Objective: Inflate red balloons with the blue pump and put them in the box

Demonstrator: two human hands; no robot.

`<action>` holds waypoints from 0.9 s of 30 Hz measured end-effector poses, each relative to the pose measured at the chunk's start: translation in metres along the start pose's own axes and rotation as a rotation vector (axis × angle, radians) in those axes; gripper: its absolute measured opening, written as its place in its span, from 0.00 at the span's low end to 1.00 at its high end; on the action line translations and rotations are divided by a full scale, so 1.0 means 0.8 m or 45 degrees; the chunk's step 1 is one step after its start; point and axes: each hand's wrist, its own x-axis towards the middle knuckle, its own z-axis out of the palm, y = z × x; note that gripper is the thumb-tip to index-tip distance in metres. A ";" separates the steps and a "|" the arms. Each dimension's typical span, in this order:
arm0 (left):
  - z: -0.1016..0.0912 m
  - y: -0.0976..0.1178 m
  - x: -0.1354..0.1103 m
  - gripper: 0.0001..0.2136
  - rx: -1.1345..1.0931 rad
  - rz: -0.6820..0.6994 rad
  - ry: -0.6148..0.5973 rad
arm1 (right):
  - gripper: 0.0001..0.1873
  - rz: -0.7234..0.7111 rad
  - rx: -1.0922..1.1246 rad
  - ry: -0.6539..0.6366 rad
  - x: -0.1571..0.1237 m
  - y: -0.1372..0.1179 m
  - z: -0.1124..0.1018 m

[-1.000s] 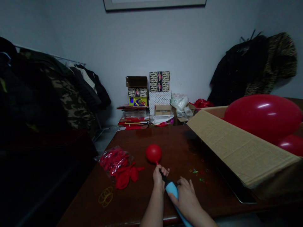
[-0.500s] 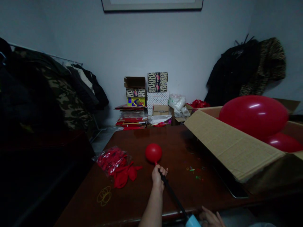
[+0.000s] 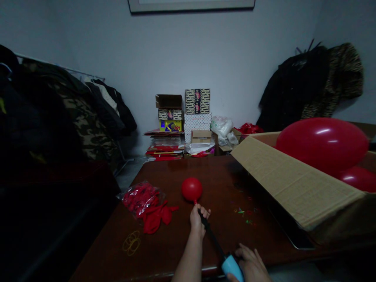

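Note:
My left hand (image 3: 197, 219) is closed around the neck of a small, partly inflated red balloon (image 3: 192, 189) and the black tip of a hand pump (image 3: 216, 244). The balloon rests just above the dark wooden table (image 3: 182, 250). My right hand (image 3: 251, 266) grips the pump's light blue handle (image 3: 232, 267) near the table's front edge, with the black rod drawn partway out.
A clear bag of red balloons (image 3: 140, 197) and loose flat ones (image 3: 157, 218) lie at left, yellow rubber bands (image 3: 131, 242) nearer. An open cardboard box (image 3: 296, 184) with big inflated red balloons (image 3: 321, 144) stands at right. Stacked boxes (image 3: 185, 117) and hanging coats (image 3: 311, 86) line the wall.
Over the second my right hand pulled the blue handle back towards me, then pushed it partway forward again. My left hand and the small balloon stayed put.

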 end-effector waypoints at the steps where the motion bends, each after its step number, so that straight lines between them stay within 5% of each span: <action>1: 0.000 0.000 0.000 0.12 0.000 -0.001 0.002 | 0.26 -0.005 0.001 0.008 0.004 -0.005 -0.003; 15: 0.002 0.000 0.002 0.12 0.038 -0.002 -0.013 | 0.23 0.038 0.003 0.319 0.084 -0.056 -0.014; 22: -0.001 -0.006 0.002 0.12 0.075 0.067 -0.002 | 0.25 0.041 -0.046 0.305 0.053 -0.048 -0.006; 27: 0.000 -0.003 -0.002 0.12 0.035 0.040 -0.009 | 0.25 -0.006 -0.064 0.163 0.016 -0.010 0.007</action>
